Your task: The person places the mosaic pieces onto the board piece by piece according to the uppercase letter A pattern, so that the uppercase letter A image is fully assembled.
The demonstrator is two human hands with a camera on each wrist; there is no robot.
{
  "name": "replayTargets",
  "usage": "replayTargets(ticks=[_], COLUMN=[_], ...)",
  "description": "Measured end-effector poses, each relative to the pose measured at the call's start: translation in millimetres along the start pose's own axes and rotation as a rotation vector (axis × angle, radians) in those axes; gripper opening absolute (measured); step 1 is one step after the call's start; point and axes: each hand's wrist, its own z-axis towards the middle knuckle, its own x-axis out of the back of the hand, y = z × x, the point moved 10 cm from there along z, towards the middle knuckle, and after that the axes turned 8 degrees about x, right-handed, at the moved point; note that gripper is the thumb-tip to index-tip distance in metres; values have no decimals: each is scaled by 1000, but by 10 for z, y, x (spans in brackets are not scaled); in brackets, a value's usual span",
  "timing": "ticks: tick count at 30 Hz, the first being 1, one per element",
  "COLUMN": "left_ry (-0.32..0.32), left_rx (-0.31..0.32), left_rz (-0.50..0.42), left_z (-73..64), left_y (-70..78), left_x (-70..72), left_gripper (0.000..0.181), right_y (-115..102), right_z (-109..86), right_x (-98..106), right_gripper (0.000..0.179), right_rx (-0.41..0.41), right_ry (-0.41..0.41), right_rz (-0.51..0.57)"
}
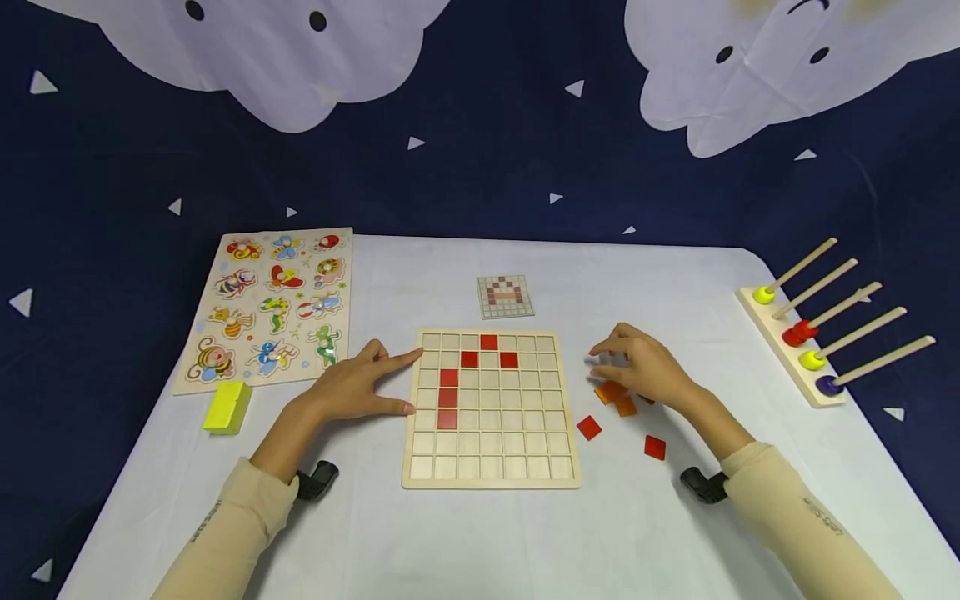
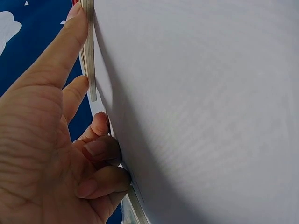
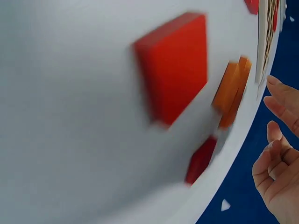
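A wooden grid board [image 1: 491, 483] lies mid-table with several red square tiles [image 1: 448, 398] set in its cells. My left hand [image 1: 356, 386] touches the board's left edge with extended index finger and thumb; in the left wrist view its other fingers [image 2: 103, 150] curl in, holding nothing. Right of the board, my right hand [image 1: 645, 364] hovers above a few orange tiles [image 1: 626, 407], fingers loosely bent and nothing between them. Nearer me lie two loose red tiles, one beside the board [image 1: 589, 427] and another [image 1: 655, 447] farther right. A dark red tile [image 3: 201, 161] shows in the right wrist view.
Behind the board lies a small pattern card [image 1: 506, 297]. At the left are an insect puzzle board [image 1: 292, 333] and a yellow block [image 1: 227, 408]. A peg stand [image 1: 795, 350] with coloured beads occupies the right edge. A dark blue cloth [image 1: 487, 183] hangs behind the white table.
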Motion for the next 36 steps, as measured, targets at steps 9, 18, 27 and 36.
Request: replayTargets(ticks=[9,18,27,36], left_ry=[-7,-5,-5,-3], left_rx=[3,7,2,4], left_rz=[3,-3,-4,-3], left_z=[10,-1,7,4], left_y=[7,-19,3,-6], left_x=[-4,1,-2,-1], left_gripper=[88,88,88,88], right_y=[284,437,478,470], right_z=[-444,-679,-738,-710], right_x=[187,245,219,198], right_gripper=[27,26,19,21], right_rx=[-42,-59,-73,-102], right_ry=[54,75,82,58], right_rz=[-48,-86,-94,-104])
